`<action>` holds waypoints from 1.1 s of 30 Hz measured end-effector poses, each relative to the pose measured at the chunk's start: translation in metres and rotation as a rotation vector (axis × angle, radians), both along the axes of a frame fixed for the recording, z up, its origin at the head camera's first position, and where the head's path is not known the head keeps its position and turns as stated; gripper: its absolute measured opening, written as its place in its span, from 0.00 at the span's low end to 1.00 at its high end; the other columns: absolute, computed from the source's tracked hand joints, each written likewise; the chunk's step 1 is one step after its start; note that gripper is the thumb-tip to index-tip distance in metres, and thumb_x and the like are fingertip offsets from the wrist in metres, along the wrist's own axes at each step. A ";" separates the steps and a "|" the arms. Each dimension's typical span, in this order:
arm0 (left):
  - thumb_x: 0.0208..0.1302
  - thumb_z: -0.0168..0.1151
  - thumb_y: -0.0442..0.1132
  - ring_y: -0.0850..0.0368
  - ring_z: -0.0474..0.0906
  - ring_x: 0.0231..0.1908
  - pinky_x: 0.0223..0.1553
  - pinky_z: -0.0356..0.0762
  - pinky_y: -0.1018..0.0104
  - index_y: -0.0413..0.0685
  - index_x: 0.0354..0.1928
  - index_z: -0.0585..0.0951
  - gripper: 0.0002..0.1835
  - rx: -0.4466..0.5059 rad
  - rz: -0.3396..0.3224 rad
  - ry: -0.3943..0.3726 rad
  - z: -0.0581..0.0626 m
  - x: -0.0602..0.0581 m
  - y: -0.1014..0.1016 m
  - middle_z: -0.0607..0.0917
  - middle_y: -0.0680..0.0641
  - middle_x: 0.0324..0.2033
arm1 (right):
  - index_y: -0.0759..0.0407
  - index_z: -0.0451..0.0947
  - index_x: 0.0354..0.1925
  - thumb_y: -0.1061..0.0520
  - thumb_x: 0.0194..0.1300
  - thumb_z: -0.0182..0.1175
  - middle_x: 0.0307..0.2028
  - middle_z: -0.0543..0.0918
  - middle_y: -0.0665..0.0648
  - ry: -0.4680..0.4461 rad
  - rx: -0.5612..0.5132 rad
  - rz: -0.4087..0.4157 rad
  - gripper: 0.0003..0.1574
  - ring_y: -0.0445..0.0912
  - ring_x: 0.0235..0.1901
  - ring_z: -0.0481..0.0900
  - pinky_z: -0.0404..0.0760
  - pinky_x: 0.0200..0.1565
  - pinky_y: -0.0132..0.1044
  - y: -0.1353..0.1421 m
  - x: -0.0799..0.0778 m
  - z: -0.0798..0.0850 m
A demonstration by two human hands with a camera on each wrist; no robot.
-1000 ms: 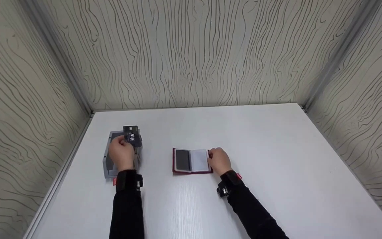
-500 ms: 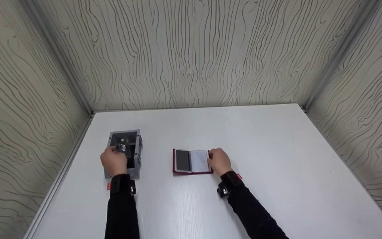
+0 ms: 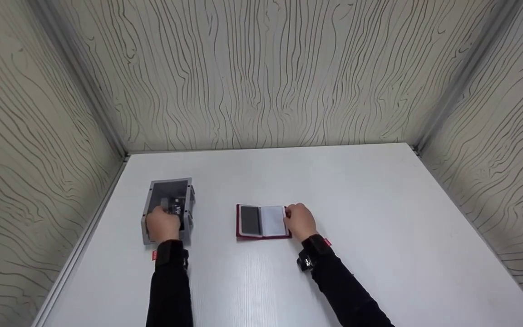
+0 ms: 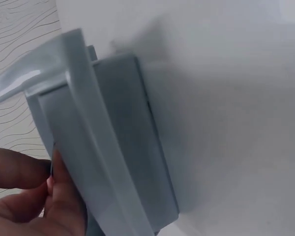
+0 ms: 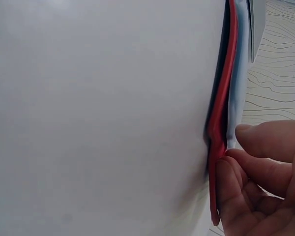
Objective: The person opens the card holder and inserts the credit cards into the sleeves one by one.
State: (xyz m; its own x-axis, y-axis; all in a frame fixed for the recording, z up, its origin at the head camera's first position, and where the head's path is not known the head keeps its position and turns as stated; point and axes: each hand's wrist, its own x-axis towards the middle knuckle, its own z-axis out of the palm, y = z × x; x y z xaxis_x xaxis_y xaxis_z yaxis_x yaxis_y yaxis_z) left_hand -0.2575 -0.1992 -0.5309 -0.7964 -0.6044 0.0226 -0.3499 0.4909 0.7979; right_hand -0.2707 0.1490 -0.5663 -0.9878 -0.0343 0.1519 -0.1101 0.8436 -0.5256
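My left hand [image 3: 162,223] pinches a dark card [image 3: 176,208] lettered "Vip" and reaches over the near part of a grey open box [image 3: 170,180]. The card is low within the box. In the left wrist view the box's wall [image 4: 113,132] hides most of the card, with thumb and finger meeting on its thin edge. To the right, a small red card holder [image 3: 238,222] lies spread on the table, showing a dark card in its left sleeve and a whitish sleeve on the right. My right hand [image 3: 301,220] grips its right edge; the red cover [image 5: 223,98] touches the fingers.
The white table [image 3: 334,177] carries the box at its left side and the card holder near the middle. Wood-patterned panels [image 3: 261,81] rise behind and on both sides. A metal rail [image 3: 84,231] runs along the left edge.
My left hand has carried the card from above the box's far right corner toward me, then lowered it into the box. The right hand and the card holder have stayed in place.
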 end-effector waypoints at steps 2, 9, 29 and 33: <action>0.62 0.54 0.26 0.33 0.75 0.51 0.50 0.73 0.42 0.26 0.54 0.77 0.18 0.013 -0.009 -0.024 -0.001 0.000 0.000 0.79 0.28 0.48 | 0.70 0.83 0.42 0.63 0.57 0.68 0.34 0.79 0.61 0.001 -0.001 0.002 0.14 0.55 0.38 0.80 0.77 0.46 0.49 0.000 0.000 0.000; 0.62 0.55 0.27 0.34 0.75 0.51 0.49 0.73 0.42 0.29 0.55 0.77 0.19 0.023 -0.019 -0.058 0.000 0.000 0.000 0.78 0.29 0.49 | 0.72 0.82 0.39 0.65 0.55 0.66 0.32 0.78 0.62 0.063 -0.015 0.025 0.12 0.56 0.35 0.79 0.78 0.42 0.49 0.002 -0.001 -0.005; 0.66 0.50 0.27 0.35 0.76 0.51 0.53 0.72 0.45 0.30 0.54 0.78 0.17 0.014 -0.045 0.063 0.022 0.003 0.011 0.81 0.31 0.49 | 0.69 0.82 0.38 0.63 0.58 0.66 0.31 0.77 0.59 -0.020 -0.001 0.001 0.10 0.51 0.33 0.76 0.76 0.40 0.47 -0.003 0.000 0.006; 0.69 0.50 0.28 0.36 0.75 0.52 0.54 0.72 0.46 0.29 0.56 0.77 0.17 0.012 -0.067 0.091 0.031 0.005 0.019 0.79 0.30 0.51 | 0.69 0.81 0.38 0.63 0.58 0.66 0.30 0.76 0.59 -0.007 0.001 0.008 0.10 0.51 0.33 0.76 0.76 0.39 0.47 -0.003 -0.001 0.006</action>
State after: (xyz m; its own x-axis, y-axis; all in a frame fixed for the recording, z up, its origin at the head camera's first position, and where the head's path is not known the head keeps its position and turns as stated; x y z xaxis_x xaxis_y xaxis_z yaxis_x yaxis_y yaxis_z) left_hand -0.2523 -0.1798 -0.5000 -0.8297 -0.5509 0.0898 -0.2425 0.5007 0.8310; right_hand -0.2715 0.1460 -0.5600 -0.9885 -0.0427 0.1448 -0.1134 0.8434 -0.5252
